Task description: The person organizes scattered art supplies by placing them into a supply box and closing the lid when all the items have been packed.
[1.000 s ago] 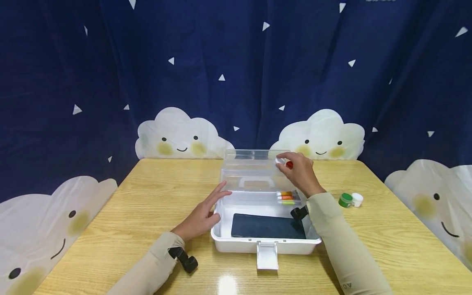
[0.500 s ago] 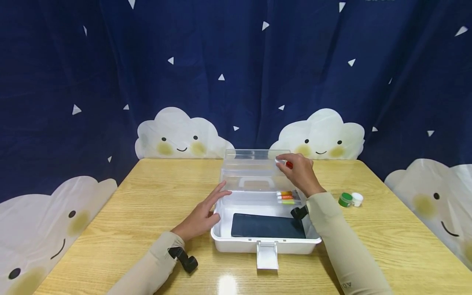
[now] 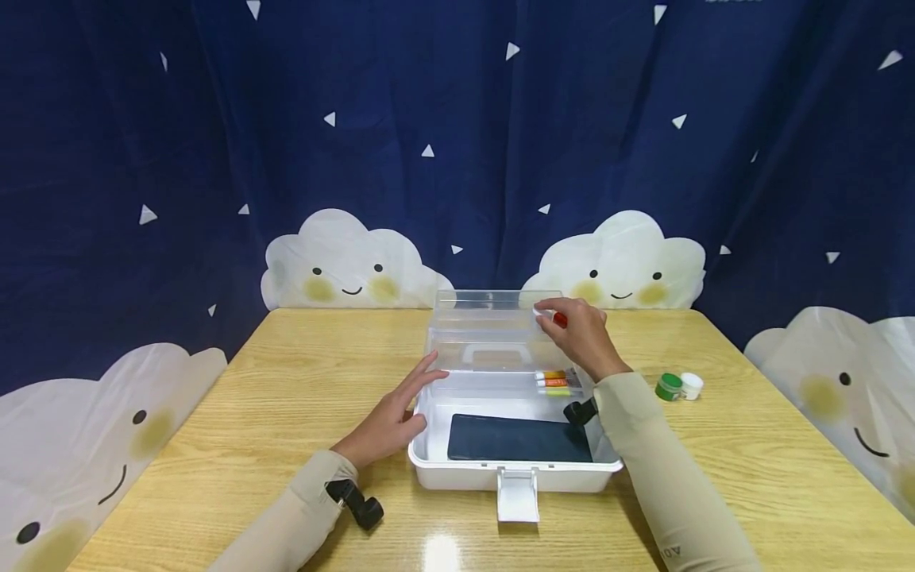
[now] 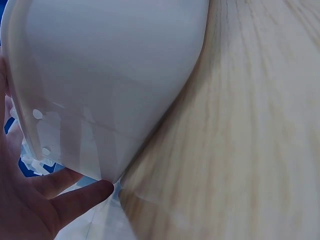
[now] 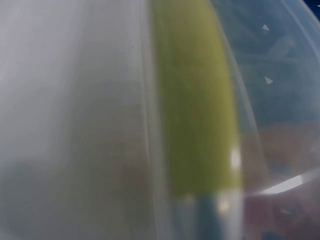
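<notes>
A white storage box (image 3: 465, 477) stands on the table with its clear lid (image 3: 457, 314) tipped back. My left hand (image 3: 382, 429) rests at the box's left wall, fingers extended; the left wrist view shows fingertips (image 4: 95, 195) by its corner. Above the lid's right part, my right hand (image 3: 582, 338) pinches a small white thing (image 3: 539, 314), mostly hidden by the fingers. Beside it, within the bend of the fingers, shows a small red jar-like thing (image 3: 561, 319). Three paint tubes (image 3: 552, 383) lie in the box's rear, one filling the blurred right wrist view as a yellow-green tube (image 5: 197, 100).
A flat dark slab (image 3: 518, 439) lies on the box floor. The front latch (image 3: 518, 500) hangs down over the table edge side. Right of the box stand a small green jar (image 3: 669, 387) and a white jar (image 3: 691, 387). A blue curtain (image 3: 386, 159) closes off the back.
Within the right hand's pinch, less of the white thing shows than a second ago. Both hands otherwise stay almost still; the box and jars have not moved.
</notes>
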`<state>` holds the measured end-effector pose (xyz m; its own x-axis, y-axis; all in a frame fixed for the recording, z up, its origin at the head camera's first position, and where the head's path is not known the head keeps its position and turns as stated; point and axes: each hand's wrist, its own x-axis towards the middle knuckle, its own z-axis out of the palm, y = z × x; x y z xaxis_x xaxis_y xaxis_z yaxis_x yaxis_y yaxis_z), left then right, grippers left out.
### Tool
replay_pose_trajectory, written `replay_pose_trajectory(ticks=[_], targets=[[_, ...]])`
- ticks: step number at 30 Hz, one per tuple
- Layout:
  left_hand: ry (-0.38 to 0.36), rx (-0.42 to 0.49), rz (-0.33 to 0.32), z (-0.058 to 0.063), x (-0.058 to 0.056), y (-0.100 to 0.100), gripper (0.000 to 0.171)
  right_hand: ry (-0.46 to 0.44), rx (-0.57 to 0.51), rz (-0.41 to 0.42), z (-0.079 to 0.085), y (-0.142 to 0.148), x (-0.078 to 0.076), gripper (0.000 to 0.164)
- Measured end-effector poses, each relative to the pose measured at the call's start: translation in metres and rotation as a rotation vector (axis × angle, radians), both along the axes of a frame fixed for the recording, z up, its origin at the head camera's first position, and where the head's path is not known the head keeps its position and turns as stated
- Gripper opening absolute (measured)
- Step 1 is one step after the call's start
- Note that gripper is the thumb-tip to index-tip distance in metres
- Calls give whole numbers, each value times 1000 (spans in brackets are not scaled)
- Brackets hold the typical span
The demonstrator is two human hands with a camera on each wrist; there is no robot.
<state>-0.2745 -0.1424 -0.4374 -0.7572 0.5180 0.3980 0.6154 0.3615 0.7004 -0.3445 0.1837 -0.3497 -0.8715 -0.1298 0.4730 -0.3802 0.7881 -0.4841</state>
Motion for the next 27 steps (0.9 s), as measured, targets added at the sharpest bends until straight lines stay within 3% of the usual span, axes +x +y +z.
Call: replay_pose_trajectory(ticks=[13,27], targets=[[-12,5,0,0,0,1,75,-10,-6,4,0,3,1,28],[39,13,-8,1,1,1,74,-31,29,21,4,5,1,31]])
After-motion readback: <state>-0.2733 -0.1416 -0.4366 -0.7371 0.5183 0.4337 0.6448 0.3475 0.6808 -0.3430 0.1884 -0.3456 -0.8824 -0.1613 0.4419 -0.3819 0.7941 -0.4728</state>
